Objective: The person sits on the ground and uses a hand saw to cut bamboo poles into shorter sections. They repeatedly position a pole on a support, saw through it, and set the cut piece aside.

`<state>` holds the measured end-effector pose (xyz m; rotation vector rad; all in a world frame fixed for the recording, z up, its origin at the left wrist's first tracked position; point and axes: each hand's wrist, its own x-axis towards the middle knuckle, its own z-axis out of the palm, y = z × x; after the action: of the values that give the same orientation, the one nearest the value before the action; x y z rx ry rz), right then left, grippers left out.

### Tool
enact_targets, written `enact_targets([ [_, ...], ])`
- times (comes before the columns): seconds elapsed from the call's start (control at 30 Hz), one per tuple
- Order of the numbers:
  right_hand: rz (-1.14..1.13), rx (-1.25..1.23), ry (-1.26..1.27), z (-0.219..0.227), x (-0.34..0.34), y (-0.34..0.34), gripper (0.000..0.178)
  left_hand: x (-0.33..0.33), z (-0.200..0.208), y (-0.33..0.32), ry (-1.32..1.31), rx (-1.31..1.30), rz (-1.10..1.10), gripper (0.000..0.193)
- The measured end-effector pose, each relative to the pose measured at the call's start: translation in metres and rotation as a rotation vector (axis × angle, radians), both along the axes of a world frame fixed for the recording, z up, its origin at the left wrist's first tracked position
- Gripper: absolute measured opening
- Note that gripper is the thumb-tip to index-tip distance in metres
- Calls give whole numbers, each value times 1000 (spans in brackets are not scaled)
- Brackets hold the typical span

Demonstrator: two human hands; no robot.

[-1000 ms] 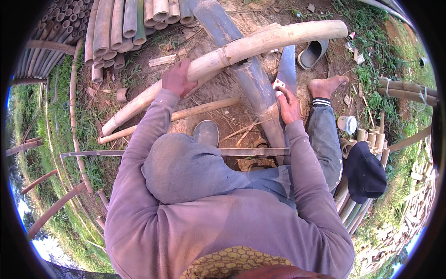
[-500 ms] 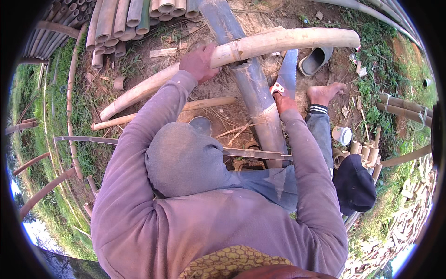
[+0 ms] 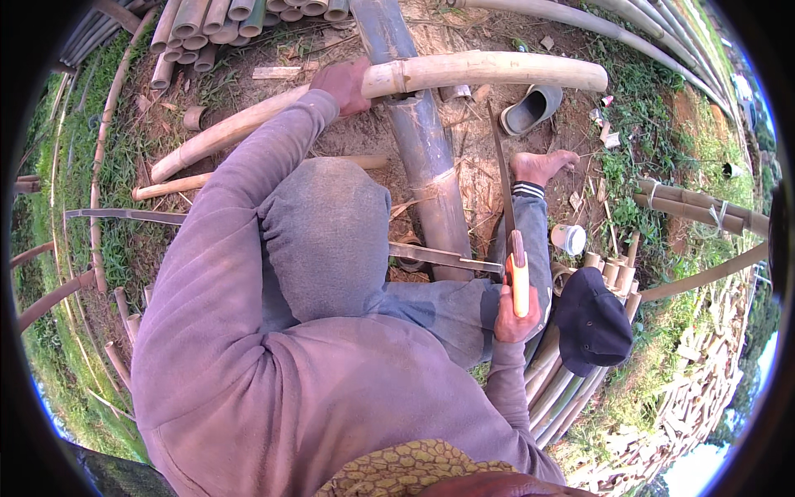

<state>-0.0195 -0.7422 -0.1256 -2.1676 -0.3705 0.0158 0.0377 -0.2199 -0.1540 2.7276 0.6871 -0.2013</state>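
My left hand is wrapped round a thick, pale, slightly curved bamboo pole. This pole lies across a thicker, dark grey bamboo log that slopes up toward me. By my right thigh, my right hand grips the orange-and-white handle of a hand saw. The saw's blade points away from me, turned nearly edge-on, apart from the pale pole. A long, thin blade or strip passes beside my bent knee, its end close to the saw handle.
A thinner bamboo pole lies left of my knee. Stacked bamboo tubes stand at the far left. On the right are a clog, a white cup, a dark hat and cut bamboo pieces.
My right hand has drawn the saw back toward me, away from the pale pole, and its blade has turned from flat-on to edge-on. My left hand keeps its hold. The whole view has shifted slightly.
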Motion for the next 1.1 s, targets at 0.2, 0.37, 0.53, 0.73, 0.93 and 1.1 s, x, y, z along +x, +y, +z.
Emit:
enact_targets([
  [0.2, 110, 56, -192, 20, -43, -10, 43, -4, -5, 0, -22, 2, -22, 64],
  [0.37, 171, 78, -159, 22, -45, -29, 48, -5, -13, 2, -45, 12, -9, 65],
  [0.53, 184, 162, -174, 17, -27, 24, 44, -8, -6, -1, -1, -22, -19, 65],
  [0.73, 213, 168, -264, 2, 12, 99, 31, -2, -7, 6, -12, 11, -21, 64],
  [0.93, 171, 174, -241, -2, 12, 117, 27, -2, -11, 4, 18, 8, -7, 63],
  [1.1, 168, 162, -171, -12, 5, 108, 26, -3, -19, 8, -11, 23, -27, 60],
])
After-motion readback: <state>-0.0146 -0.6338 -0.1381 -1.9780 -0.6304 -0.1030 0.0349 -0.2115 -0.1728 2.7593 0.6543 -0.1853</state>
